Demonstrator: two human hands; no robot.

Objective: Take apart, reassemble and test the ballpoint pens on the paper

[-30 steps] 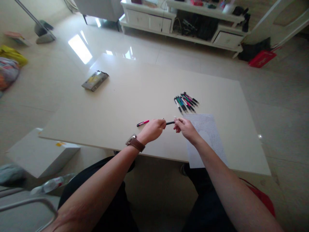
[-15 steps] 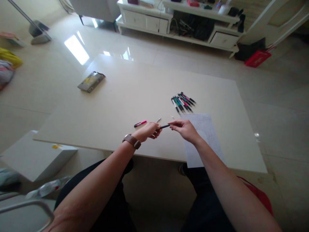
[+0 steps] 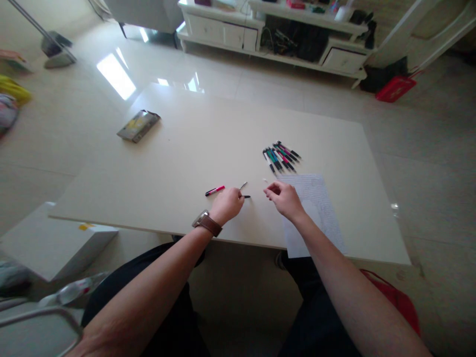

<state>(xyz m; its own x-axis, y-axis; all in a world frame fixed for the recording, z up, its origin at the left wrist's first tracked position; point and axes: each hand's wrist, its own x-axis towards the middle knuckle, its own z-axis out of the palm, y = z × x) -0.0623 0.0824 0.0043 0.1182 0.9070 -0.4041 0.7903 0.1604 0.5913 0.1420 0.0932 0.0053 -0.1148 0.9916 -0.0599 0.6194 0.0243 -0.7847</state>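
My left hand, with a brown watch at the wrist, is closed round a black pen part whose tip sticks out to the right, low over the beige table. My right hand hovers a little to the right with fingers curled in a pinch; what it holds, if anything, is too small to name. A small white piece lies just beyond it. A thin silver piece and a pink-and-black pen part lie near my left hand. A bunch of several pens lies further back.
A lined paper sheet lies under my right forearm and overhangs the near table edge. A flat yellow-grey packet rests at the table's far left. A white box stands on the floor at left; a white cabinet stands beyond.
My hands have come apart. The right hand has let go of the black pen part, which stays in my left hand, and both hands have dropped nearer the table.
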